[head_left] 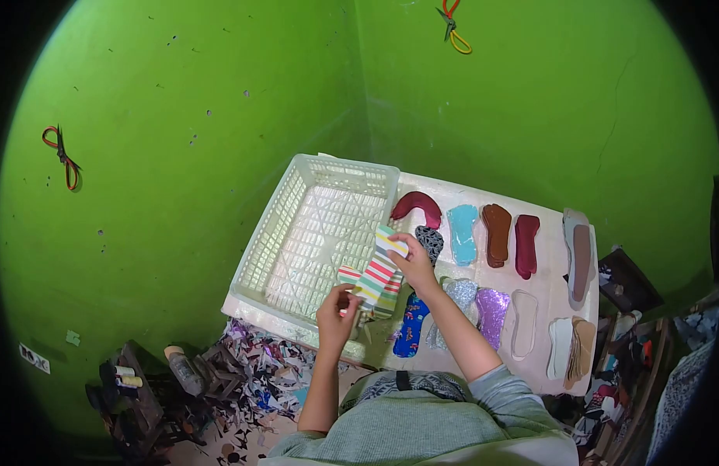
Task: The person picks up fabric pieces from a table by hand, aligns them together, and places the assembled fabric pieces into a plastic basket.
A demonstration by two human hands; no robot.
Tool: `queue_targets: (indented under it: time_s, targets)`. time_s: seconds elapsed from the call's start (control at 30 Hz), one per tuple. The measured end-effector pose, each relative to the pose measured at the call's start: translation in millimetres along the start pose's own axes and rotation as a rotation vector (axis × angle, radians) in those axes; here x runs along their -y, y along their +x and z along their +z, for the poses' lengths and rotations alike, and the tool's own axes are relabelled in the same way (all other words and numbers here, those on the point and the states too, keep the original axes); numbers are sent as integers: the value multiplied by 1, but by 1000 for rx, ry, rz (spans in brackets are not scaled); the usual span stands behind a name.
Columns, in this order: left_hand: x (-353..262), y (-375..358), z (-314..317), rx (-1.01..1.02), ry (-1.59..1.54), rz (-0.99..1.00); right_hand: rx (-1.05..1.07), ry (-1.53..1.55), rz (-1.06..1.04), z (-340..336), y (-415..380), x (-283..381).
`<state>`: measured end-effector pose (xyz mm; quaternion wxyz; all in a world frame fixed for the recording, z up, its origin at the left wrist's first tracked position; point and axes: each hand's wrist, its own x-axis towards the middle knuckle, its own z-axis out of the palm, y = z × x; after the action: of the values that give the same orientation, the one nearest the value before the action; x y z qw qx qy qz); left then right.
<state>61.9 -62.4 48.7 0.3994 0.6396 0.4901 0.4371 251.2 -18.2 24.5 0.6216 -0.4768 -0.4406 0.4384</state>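
A striped cut-out piece (377,272) in white, red, green and yellow is held up over the table edge of the crate. My right hand (412,262) grips its upper end between thumb and fingers. At its lower left end is my left hand (336,312), fingers pinched together by the edge; what they hold is too small to make out. More striped material shows below and to the left of the held piece. Near my right hand lie a black-and-grey patterned piece (430,242) and, beneath my forearm's left side, a blue patterned piece (410,330).
A white plastic crate (278,210) stands on the table's left. Stacks of cut pieces lie in rows: maroon (418,203), turquoise (462,233), brown (496,233), purple (493,314). Scraps (258,365) cover the floor at left. Scissors (62,158) hang on the green wall.
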Motion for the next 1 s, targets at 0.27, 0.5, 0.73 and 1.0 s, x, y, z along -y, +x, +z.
queue_targets:
  time_s: [0.27, 0.5, 0.73, 1.0]
  targets:
    - [45, 17, -43, -50, 256, -53, 244, -548, -163, 42, 29, 8]
    - [48, 28, -34, 53, 823, -226, 473, -1167, -274, 66, 53, -13]
    - [62, 28, -31, 265, 1055, -425, 699, -1586, -42, 78, 65, -24]
    - [64, 37, -30, 522, 1109, -504, 773, -1669, 9, 88, 66, -30]
